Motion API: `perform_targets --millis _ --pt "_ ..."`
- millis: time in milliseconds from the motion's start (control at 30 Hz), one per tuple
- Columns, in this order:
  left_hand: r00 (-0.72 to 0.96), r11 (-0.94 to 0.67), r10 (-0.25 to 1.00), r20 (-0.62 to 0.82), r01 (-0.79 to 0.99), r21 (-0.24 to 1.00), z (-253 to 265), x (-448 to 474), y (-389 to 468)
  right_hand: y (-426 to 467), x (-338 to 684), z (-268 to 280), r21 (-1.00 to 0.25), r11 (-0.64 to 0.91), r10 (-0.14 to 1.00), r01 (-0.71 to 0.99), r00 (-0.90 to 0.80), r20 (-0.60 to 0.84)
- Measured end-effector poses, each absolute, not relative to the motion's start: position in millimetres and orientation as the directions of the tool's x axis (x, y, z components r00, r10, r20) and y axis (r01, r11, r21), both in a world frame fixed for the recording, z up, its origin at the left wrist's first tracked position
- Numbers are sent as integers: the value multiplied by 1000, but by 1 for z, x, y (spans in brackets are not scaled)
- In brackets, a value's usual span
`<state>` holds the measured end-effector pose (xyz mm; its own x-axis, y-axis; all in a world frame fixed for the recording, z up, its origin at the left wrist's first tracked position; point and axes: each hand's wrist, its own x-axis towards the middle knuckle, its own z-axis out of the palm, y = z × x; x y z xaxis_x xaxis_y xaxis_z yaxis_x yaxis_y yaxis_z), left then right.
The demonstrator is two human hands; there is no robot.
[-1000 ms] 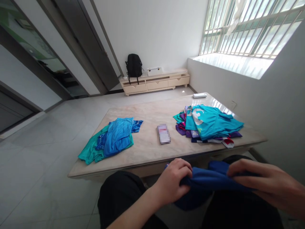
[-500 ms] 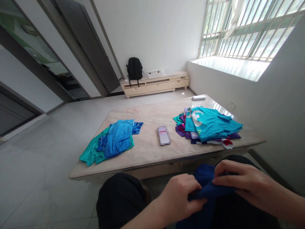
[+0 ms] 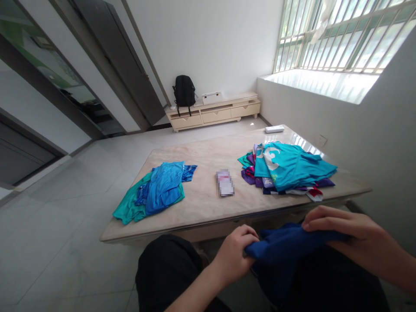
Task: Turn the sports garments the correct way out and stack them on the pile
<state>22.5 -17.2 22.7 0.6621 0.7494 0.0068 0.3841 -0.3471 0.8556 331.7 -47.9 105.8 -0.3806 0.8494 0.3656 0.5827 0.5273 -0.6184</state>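
Observation:
Over my lap, a dark blue piece of clothing [image 3: 282,251] hangs between my two hands; its exact kind is not clear. My left hand [image 3: 236,251] is closed on its left edge. My right hand [image 3: 344,227] pinches it along the upper right, with the cloth stretched between them. Beyond, on the marble-topped table [image 3: 201,208], lies a pile of blue and green clothes [image 3: 164,186] at the left. A taller pile of clothes [image 3: 289,167], with a turquoise printed shirt on top, lies at the right. Neither hand touches the piles.
Between the piles lies a small blurred-out packet or stack [image 3: 225,183]. A white oblong object [image 3: 274,129] sits at the table's far right corner. Against the back wall, a low cabinet [image 3: 216,115] bears a black backpack [image 3: 184,92] and a white box [image 3: 211,98]. My knees are close to the table's front edge.
My hands have moved apart, left hand to the left and right hand to the right, spreading the dark blue cloth wider. The view has shifted slightly. The piles are unchanged.

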Motion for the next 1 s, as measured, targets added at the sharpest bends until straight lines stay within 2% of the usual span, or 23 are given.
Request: perform_targets --millis 100,200,300,467,600,767,833,900,1000 --pt "724 -318 690 6 297 900 38 27 -10 -44 337 102 -626 488 871 608 -297 390" --pt "793 -355 606 -53 329 875 39 38 -12 -45 340 101 -619 475 876 626 -270 399" --pt "732 -399 680 -43 419 815 31 53 -19 -51 344 103 -594 481 874 645 -302 380" --pt "638 -514 764 99 508 691 23 54 -21 -64 354 99 -573 503 863 647 -349 364" --pt "710 -689 674 203 506 518 32 28 -13 -71 365 76 -597 425 904 680 -353 241" --pt "812 -791 555 181 448 418 61 21 44 -25 387 57 -626 259 946 736 -323 12" --pt "813 -808 557 168 484 336 91 35 89 19 396 77 -576 211 967 789 -253 8" --pt "795 -813 579 180 547 199 140 55 142 70 405 122 -505 172 984 846 -168 54" --pt "716 -778 586 380 628 16 239 86 213 142 429 223 -331 132 946 934 -19 323"
